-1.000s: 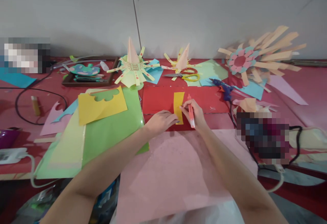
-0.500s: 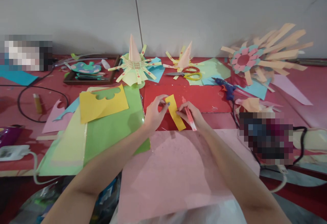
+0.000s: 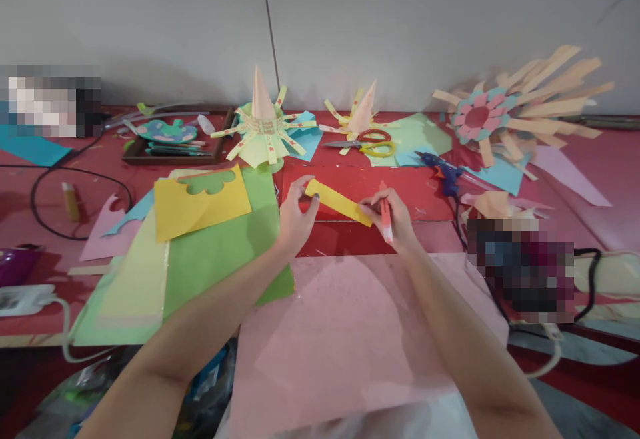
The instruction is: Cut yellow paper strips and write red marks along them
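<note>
Between my hands a yellow paper strip (image 3: 339, 200) is stretched, sloping down to the right. My left hand (image 3: 298, 217) pinches its upper left end between thumb and fingers. The lower right end sits in the fingertips of my right hand (image 3: 395, 217). That same hand also grips a red marker (image 3: 385, 214) with a white end, held nearly upright. Below lies a large pink paper sheet (image 3: 320, 332), reaching over the table's front edge towards my lap. Behind the strip is a flat red board (image 3: 420, 192).
Yellow-handled scissors (image 3: 377, 147) and a blue glue gun (image 3: 440, 171) lie beyond my hands. Paper cone figures (image 3: 261, 125) stand near the wall. Yellow cut-out paper (image 3: 203, 209) rests on green sheets (image 3: 220, 245) at left. A tray (image 3: 170, 159) holds pens. Cords run on both sides.
The yellow strip has turned from steep to flatter. My left hand has moved slightly left, and my right hand has moved right and up with the marker.
</note>
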A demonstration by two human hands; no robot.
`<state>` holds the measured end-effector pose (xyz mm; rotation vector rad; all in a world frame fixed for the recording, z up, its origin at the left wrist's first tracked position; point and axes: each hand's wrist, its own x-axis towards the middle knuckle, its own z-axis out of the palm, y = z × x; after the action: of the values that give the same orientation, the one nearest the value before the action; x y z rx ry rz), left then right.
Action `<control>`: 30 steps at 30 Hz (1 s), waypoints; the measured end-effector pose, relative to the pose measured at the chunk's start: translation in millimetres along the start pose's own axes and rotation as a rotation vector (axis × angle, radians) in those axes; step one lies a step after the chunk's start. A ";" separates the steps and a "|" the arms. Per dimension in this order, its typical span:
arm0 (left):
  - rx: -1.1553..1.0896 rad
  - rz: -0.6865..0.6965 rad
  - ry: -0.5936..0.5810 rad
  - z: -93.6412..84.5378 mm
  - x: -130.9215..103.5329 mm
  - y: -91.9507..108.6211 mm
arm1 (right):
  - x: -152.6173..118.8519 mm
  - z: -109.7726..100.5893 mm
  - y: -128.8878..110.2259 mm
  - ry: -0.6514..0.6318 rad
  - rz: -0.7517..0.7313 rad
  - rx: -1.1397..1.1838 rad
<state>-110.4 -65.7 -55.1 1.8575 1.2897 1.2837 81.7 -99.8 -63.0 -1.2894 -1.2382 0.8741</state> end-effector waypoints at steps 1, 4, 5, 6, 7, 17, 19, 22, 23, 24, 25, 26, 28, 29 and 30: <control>0.006 0.003 -0.023 0.1 -0.9 1.5 | 1.7 -2.1 0.3 0.058 -0.013 0.005; 0.024 0.012 -0.091 0.2 -3.5 5.4 | 4.5 -7.5 1.8 0.201 -0.041 0.019; 0.028 0.011 -0.104 0.3 -4.2 6.1 | 4.6 -9.0 2.2 0.225 -0.043 0.024; 0.031 0.006 -0.108 0.5 -4.6 6.4 | 4.4 -10.1 2.5 0.232 -0.038 0.023; 0.035 -0.001 -0.105 0.7 -4.9 6.3 | 4.0 -11.1 2.7 0.226 -0.027 0.017; 0.109 -0.039 -0.128 1.9 -4.4 1.7 | 10.5 -15.7 17.1 0.106 0.030 -0.050; 0.144 -0.027 -0.145 1.3 -4.2 2.7 | 11.7 -16.1 19.3 0.123 0.028 -0.072; 0.217 0.009 -0.102 -0.2 -4.4 5.6 | 10.3 -15.9 18.5 0.117 0.031 -0.143; 0.259 0.043 -0.090 -0.5 -4.8 6.4 | 9.3 -15.7 17.8 0.106 0.032 -0.170; 0.306 0.090 -0.097 -0.6 -5.3 7.0 | 8.3 -15.5 17.2 0.091 0.033 -0.193; 0.356 0.145 -0.130 -0.3 -6.0 7.1 | 7.4 -15.3 16.9 0.077 0.033 -0.212; 0.406 0.203 -0.192 0.3 -6.8 6.8 | 6.8 -15.2 16.9 0.068 0.033 -0.227; 0.479 0.290 -0.358 2.5 -8.4 5.1 | 6.7 -15.3 17.7 0.067 0.037 -0.247; 0.501 0.315 -0.433 3.8 -9.1 3.9 | 7.1 -15.5 18.3 0.078 0.038 -0.245; 0.518 0.331 -0.490 5.0 -9.6 2.6 | 7.8 -15.9 18.7 0.094 0.037 -0.238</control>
<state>-105.6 -75.1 -58.8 2.6261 1.1364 0.5811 101.7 -93.0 -77.8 -1.5292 -1.2749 0.6984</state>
